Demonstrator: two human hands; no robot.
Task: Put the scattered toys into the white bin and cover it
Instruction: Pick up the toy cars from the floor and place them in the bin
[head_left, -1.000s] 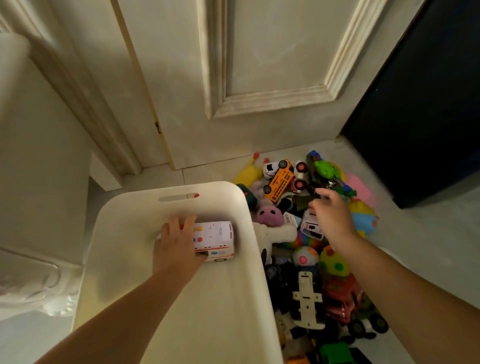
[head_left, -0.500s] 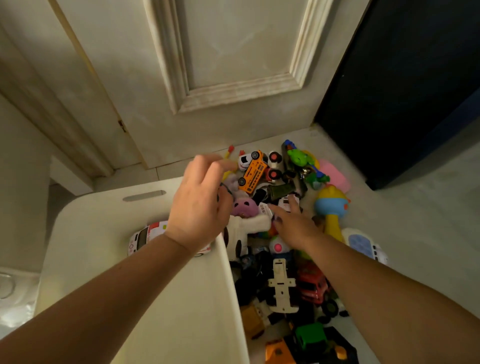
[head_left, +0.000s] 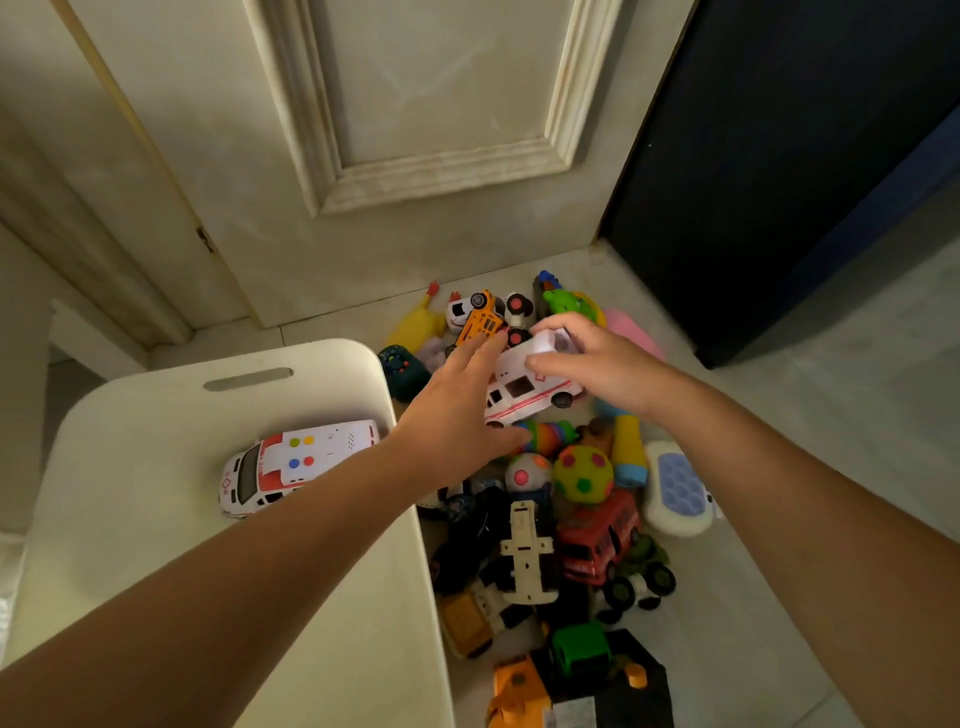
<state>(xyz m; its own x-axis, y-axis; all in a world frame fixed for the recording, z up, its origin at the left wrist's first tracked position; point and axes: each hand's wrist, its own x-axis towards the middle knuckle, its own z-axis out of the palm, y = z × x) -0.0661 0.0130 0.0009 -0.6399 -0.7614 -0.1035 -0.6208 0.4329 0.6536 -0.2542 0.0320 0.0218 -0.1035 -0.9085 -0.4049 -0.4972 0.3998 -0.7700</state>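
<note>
The white bin (head_left: 156, 519) stands at the lower left, with one white and red toy ambulance (head_left: 291, 465) lying inside. To its right a heap of toys covers the floor: an orange bus (head_left: 480, 322), a spotted yellow ball (head_left: 582, 475), a red truck (head_left: 597, 535). My right hand (head_left: 597, 364) grips a second white toy ambulance (head_left: 530, 395) from above, lifted over the heap. My left hand (head_left: 457, 410) reaches across the bin's right rim with fingers spread, touching that ambulance's left side. No lid is in view.
A cream panelled door (head_left: 415, 130) closes off the far side behind the toys. A dark cabinet (head_left: 779, 156) stands at the right. A yellow rubber chicken (head_left: 415, 327) and a white and blue pad (head_left: 675, 488) lie at the heap's edges. Bare tile floor (head_left: 857, 415) lies at the right.
My left hand left the first ambulance in the bin and moved right to the heap. My right hand closed on the second white ambulance and raised it.
</note>
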